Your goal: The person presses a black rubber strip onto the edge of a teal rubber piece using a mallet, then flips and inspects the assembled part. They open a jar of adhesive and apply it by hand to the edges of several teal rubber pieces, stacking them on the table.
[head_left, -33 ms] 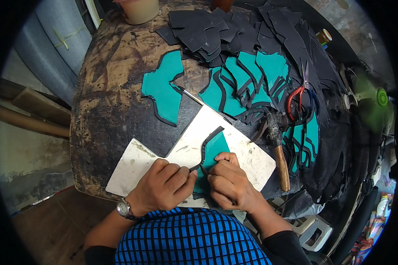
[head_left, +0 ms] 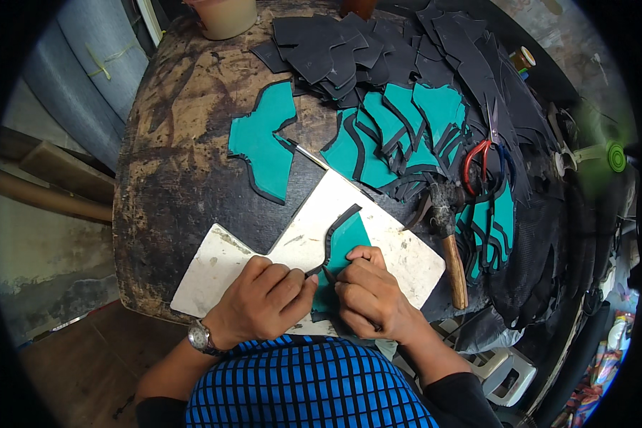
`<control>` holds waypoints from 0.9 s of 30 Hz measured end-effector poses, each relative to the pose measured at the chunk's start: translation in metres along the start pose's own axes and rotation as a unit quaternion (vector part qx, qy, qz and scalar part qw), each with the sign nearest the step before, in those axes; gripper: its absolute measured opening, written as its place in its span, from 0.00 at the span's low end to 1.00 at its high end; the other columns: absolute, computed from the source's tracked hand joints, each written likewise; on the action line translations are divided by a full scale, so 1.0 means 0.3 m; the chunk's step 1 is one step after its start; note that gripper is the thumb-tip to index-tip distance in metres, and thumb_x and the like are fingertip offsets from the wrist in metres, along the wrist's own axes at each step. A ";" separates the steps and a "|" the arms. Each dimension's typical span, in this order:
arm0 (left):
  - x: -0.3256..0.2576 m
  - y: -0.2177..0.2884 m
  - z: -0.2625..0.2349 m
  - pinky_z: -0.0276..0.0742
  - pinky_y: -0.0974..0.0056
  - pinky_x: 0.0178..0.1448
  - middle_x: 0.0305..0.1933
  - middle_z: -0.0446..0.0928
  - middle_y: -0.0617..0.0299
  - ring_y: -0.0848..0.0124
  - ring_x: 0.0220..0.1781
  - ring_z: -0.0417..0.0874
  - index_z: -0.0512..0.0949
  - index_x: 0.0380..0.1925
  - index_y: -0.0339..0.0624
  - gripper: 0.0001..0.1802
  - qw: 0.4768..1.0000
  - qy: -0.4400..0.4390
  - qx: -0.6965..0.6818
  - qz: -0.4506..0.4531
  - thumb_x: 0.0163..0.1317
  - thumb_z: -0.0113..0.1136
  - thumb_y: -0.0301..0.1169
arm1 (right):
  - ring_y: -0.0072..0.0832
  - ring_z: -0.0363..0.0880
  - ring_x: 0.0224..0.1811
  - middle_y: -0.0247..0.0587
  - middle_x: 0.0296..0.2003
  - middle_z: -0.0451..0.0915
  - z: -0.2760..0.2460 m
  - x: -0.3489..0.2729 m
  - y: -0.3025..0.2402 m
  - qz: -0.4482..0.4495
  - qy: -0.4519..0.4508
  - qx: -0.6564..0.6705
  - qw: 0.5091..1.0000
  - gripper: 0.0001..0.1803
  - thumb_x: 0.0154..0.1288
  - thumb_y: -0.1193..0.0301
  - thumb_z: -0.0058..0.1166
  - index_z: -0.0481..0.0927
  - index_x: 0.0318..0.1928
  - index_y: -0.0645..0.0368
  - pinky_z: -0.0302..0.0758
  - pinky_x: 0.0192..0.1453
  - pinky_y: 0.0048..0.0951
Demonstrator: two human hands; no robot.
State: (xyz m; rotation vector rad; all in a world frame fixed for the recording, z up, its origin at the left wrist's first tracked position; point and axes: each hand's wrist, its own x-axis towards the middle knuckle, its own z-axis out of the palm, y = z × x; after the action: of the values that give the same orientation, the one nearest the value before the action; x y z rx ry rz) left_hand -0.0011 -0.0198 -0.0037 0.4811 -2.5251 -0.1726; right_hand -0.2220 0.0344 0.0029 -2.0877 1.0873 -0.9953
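Teal, black-edged leather piece (head_left: 346,246) lies on a white board (head_left: 399,246) on the desk (head_left: 171,178); left hand (head_left: 264,303) fingers pinch its black strip, right hand (head_left: 371,296) fingers press its edge; hammer (head_left: 449,242) rightward.

Worn, stained dark surface (head_left: 178,164) crowded with cut pieces

A white board (head_left: 399,250) lies at its near edge, a single teal piece (head_left: 260,143) beyond it, overlapping teal pieces (head_left: 399,135) to the right, a heap of black pieces (head_left: 378,43) at the far side, a wooden-handled hammer (head_left: 449,242) and red-handled scissors (head_left: 485,153) nearby.
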 end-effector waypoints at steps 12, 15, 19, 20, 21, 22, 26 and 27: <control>0.006 -0.002 -0.010 0.71 0.65 0.38 0.35 0.77 0.60 0.70 0.36 0.76 0.82 0.36 0.34 0.06 0.999 -0.017 -0.019 -0.033 0.59 0.65 0.24 | 0.36 0.73 0.31 0.42 0.29 0.72 0.001 0.001 -0.002 0.000 -0.003 -0.006 1.000 0.10 0.46 0.81 0.60 0.78 0.33 0.65 0.67 0.61 0.46; 0.006 -0.003 -0.014 0.72 0.64 0.38 0.36 0.77 0.59 0.70 0.37 0.76 0.82 0.36 0.33 0.06 0.999 -0.026 -0.016 -0.037 0.59 0.65 0.23 | 0.36 0.74 0.32 0.43 0.30 0.73 0.004 -0.001 0.001 0.000 0.005 0.007 1.000 0.10 0.48 0.82 0.59 0.78 0.34 0.65 0.67 0.61 0.47; 0.003 -0.004 -0.013 0.72 0.64 0.39 0.36 0.77 0.59 0.69 0.38 0.76 0.82 0.38 0.32 0.07 0.999 -0.024 -0.017 -0.037 0.59 0.65 0.23 | 0.38 0.72 0.33 0.42 0.31 0.68 0.008 0.000 0.003 0.001 0.004 0.012 1.000 0.11 0.49 0.78 0.62 0.75 0.34 0.63 0.66 0.60 0.46; 0.002 -0.006 -0.011 0.72 0.64 0.39 0.37 0.77 0.59 0.69 0.38 0.76 0.82 0.38 0.32 0.08 0.999 -0.022 -0.018 -0.038 0.59 0.65 0.23 | 0.37 0.72 0.34 0.42 0.31 0.69 0.009 0.002 0.003 0.002 -0.001 0.008 1.000 0.11 0.49 0.78 0.62 0.76 0.35 0.63 0.66 0.60 0.46; 0.000 -0.005 -0.011 0.72 0.63 0.39 0.37 0.77 0.59 0.69 0.38 0.76 0.82 0.38 0.32 0.08 0.999 -0.021 -0.018 -0.042 0.59 0.65 0.23 | 0.37 0.72 0.34 0.42 0.31 0.69 0.010 0.004 0.002 0.002 -0.005 0.005 1.000 0.12 0.49 0.78 0.62 0.76 0.35 0.63 0.66 0.60 0.46; -0.001 -0.005 -0.009 0.72 0.63 0.39 0.36 0.77 0.59 0.69 0.38 0.76 0.82 0.38 0.32 0.08 0.999 -0.019 -0.015 -0.042 0.59 0.65 0.23 | 0.37 0.72 0.34 0.42 0.31 0.69 0.009 0.005 0.000 -0.002 -0.009 -0.002 1.000 0.12 0.49 0.77 0.63 0.76 0.35 0.62 0.65 0.60 0.46; -0.016 0.012 -0.016 0.72 0.64 0.39 0.36 0.77 0.60 0.71 0.36 0.76 0.83 0.38 0.31 0.09 0.999 -0.020 -0.010 -0.033 0.59 0.65 0.24 | 0.36 0.72 0.34 0.41 0.31 0.68 0.005 0.009 -0.005 -0.011 -0.021 -0.017 1.000 0.11 0.49 0.77 0.63 0.75 0.34 0.62 0.65 0.60 0.45; -0.023 0.019 -0.022 0.72 0.64 0.39 0.35 0.77 0.61 0.71 0.35 0.75 0.83 0.39 0.30 0.10 0.999 -0.024 -0.011 -0.024 0.58 0.65 0.24 | 0.36 0.71 0.34 0.41 0.31 0.68 0.005 0.010 -0.006 -0.010 -0.022 -0.016 1.000 0.11 0.49 0.76 0.63 0.75 0.33 0.62 0.65 0.60 0.45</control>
State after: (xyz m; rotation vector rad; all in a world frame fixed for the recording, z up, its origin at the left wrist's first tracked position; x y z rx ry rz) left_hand 0.0061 -0.0122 -0.0003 0.5361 -2.5560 -0.2328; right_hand -0.2190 0.0328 0.0045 -2.1395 1.0702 -0.9428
